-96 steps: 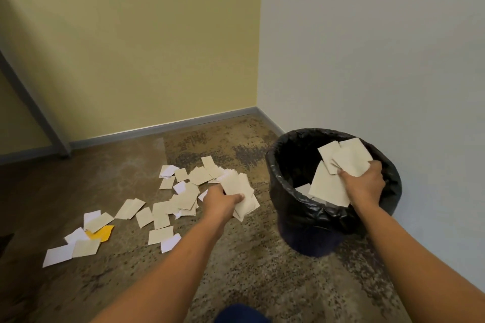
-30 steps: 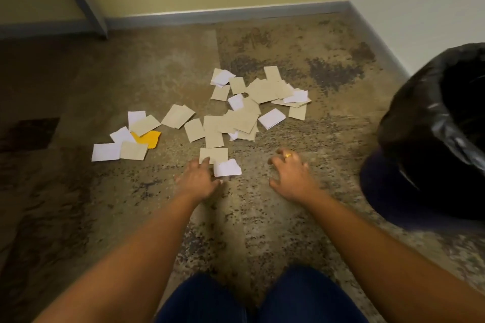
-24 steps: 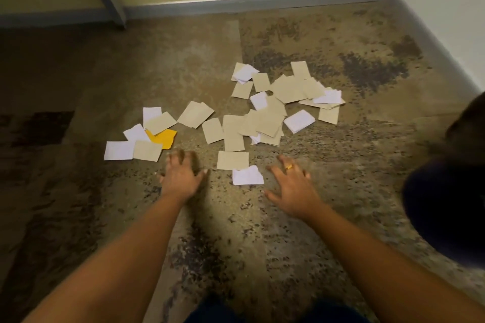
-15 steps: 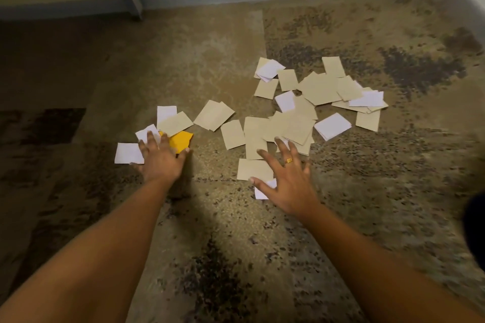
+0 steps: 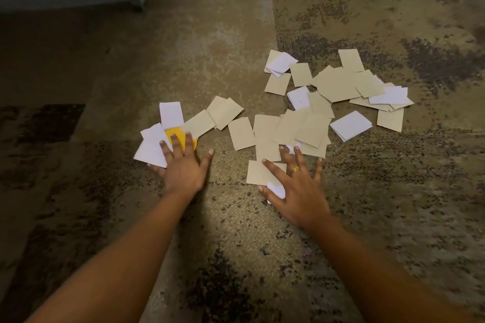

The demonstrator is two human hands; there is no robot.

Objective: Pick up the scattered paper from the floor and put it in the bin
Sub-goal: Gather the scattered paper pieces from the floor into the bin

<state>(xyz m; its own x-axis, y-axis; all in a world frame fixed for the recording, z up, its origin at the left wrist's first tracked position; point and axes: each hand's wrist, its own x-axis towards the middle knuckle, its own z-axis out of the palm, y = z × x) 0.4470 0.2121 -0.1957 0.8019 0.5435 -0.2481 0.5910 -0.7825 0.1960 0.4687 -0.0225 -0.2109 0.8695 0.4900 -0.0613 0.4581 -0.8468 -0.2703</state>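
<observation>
Left hand (image 5: 183, 165) and right hand (image 5: 296, 186), both spread flat, press small tan, white and yellow paper slips (image 5: 338, 86).

Both arms bare from wrist to frame edge: left forearm (image 5: 126, 265), right forearm (image 5: 380, 270). Left hand (image 5: 183, 173) and right hand (image 5: 296, 191) ungloved, nails cut short. Right hand: one gold ring (image 5: 295, 168), patterned top, low on the ring finger.
</observation>
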